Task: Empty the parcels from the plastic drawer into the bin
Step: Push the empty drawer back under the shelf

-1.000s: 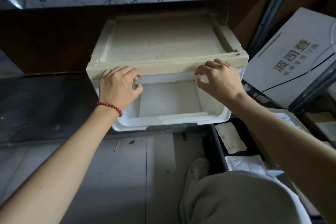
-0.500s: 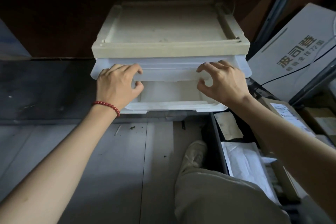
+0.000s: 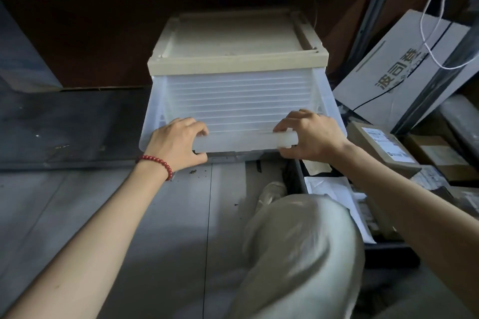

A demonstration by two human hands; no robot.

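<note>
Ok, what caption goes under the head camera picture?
Both hands, left hand and right hand, grip the translucent plastic drawer's front handle.

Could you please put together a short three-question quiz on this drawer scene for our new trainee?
1. True or false: both hands grip the front handle of the plastic drawer.
2. Which wrist wears the red bead bracelet: A left, B right?
3. Fill in: the bin holding parcels lies to the person's ____ on the floor.

Key:
1. True: the left hand and right hand each hold one end of the handle.
2. A.
3. Right.
</note>
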